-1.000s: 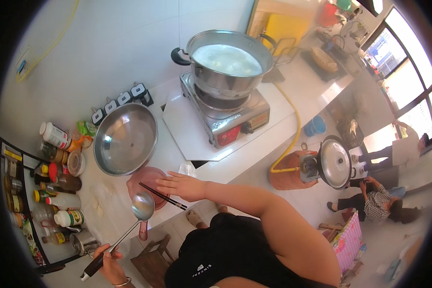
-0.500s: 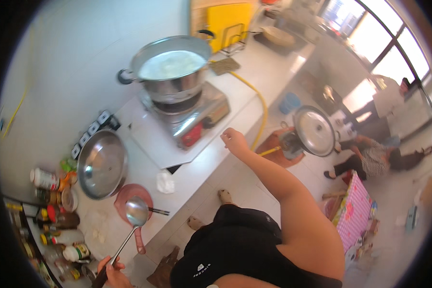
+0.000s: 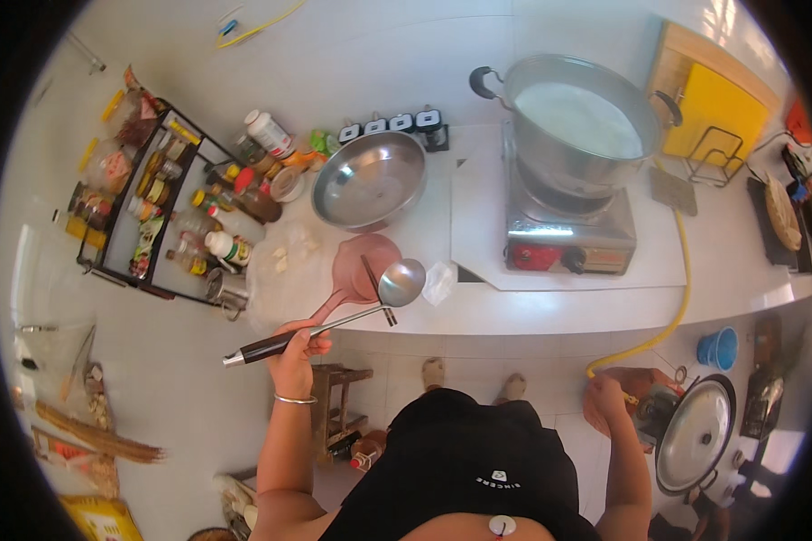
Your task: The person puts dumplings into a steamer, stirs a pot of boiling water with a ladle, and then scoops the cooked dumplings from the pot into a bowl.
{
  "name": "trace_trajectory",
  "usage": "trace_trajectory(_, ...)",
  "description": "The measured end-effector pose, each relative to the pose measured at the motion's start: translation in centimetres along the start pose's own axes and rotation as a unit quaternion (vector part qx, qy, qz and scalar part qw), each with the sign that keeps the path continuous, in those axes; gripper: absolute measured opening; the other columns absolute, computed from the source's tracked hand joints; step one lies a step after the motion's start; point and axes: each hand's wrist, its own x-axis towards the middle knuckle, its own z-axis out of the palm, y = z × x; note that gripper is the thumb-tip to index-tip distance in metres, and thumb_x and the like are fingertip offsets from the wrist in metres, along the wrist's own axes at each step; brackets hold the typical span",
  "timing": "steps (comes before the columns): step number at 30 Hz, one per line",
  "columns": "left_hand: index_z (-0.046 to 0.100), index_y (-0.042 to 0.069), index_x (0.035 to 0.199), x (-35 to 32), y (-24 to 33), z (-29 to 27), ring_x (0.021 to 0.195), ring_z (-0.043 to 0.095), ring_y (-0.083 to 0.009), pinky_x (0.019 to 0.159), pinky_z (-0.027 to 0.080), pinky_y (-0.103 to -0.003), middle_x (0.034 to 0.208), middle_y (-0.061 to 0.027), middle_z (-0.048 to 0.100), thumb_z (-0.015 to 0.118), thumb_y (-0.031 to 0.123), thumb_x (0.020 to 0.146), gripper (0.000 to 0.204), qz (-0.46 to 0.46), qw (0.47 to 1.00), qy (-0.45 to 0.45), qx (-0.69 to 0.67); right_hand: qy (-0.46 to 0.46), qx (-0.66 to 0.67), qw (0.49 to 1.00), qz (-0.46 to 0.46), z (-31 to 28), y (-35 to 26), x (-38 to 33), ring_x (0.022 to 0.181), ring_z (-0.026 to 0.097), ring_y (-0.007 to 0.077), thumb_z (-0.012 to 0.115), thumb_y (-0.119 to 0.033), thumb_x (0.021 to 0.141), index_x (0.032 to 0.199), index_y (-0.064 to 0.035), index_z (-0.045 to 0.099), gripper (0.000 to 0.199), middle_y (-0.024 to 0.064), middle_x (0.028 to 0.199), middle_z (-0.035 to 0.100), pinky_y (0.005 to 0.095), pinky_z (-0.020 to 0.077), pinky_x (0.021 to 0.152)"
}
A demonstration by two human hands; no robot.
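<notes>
My left hand (image 3: 295, 361), with a bangle on its wrist, is closed round a long ladle (image 3: 401, 283) near its dark grip. The ladle's steel bowl is over the right edge of a reddish plastic dipper (image 3: 356, 261) at the counter's front. Dark chopsticks (image 3: 368, 270) lie across that dipper, partly behind the ladle. My right hand (image 3: 604, 389) hangs below the counter edge with its fingers curled in, and nothing shows in it. It overlaps the yellow hose (image 3: 681, 298) in view. A large steel pot (image 3: 528, 117) of whitish liquid sits on the gas stove (image 3: 559, 230).
A steel basin (image 3: 370, 185) stands behind the dipper, with crumpled clear plastic (image 3: 439, 283) nearby. Bottles and jars fill a black rack (image 3: 117, 243) at left. Right of me are a glass pot lid (image 3: 695, 437) and a blue bucket (image 3: 718, 348). A wooden stool (image 3: 329, 406) stands below the counter.
My view has swung to the left, bringing the stove and pot to the right side. My left hand and ladle show more fully, while the right arm now hangs lower at the right.
</notes>
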Motion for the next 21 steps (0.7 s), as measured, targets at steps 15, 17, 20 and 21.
trace_trajectory(15, 0.057, -0.007, 0.101, 2.2, -6.9, -1.3, 0.073, 0.067, -0.0215, 0.067, 0.056, -0.027, 0.084, -0.0147, 0.064, 0.059, 0.008, 0.086, 0.021, 0.054, 0.992, 0.091, 0.069, -0.131, 0.078, 0.983, -0.098, 1.7, -18.3, 2.1, 0.079, 0.065, 0.0266, 0.061, -0.022, 0.083, 0.099, -0.0013, 0.062, 0.026, 0.0138, 0.084, 0.066, 0.0355, 0.0508, 0.071)
trace_trajectory(17, 0.057, -0.007, 0.102, 3.7, -8.3, -1.2, 0.073, 0.067, -0.0222, 0.066, 0.056, -0.028, 0.085, -0.0147, 0.064, 0.06, 0.007, 0.086, 0.022, 0.052, 0.994, 0.08, 0.058, -0.181, 0.124, 0.972, -0.082, 3.8, -20.3, 4.1, 0.079, 0.065, 0.0232, 0.06, -0.023, 0.085, 0.102, -0.0005, 0.061, 0.028, 0.0128, 0.087, 0.066, 0.0336, 0.0512, 0.072)
trace_trajectory(20, 0.057, -0.007, 0.103, 3.9, -9.4, -1.3, 0.075, 0.068, -0.0224, 0.068, 0.056, -0.028, 0.087, -0.0147, 0.064, 0.061, 0.008, 0.086, 0.023, 0.062, 0.993, 0.08, 0.053, -0.259, 0.275, 0.926, 0.017, 6.0, -24.5, 5.5, 0.082, 0.064, 0.0205, 0.058, -0.024, 0.088, 0.105, 0.0001, 0.059, 0.029, 0.0125, 0.093, 0.065, 0.0316, 0.0519, 0.073)
trace_trajectory(21, 0.057, -0.007, 0.103, 3.8, -9.7, -1.5, 0.075, 0.068, -0.0224, 0.068, 0.056, -0.028, 0.087, -0.0148, 0.064, 0.061, 0.008, 0.086, 0.023, 0.061, 0.993, 0.083, 0.05, -0.281, 0.338, 0.896, 0.061, 6.9, -26.3, 5.9, 0.083, 0.064, 0.02, 0.058, -0.025, 0.089, 0.106, 0.0002, 0.059, 0.03, 0.0126, 0.095, 0.064, 0.0311, 0.0521, 0.074)
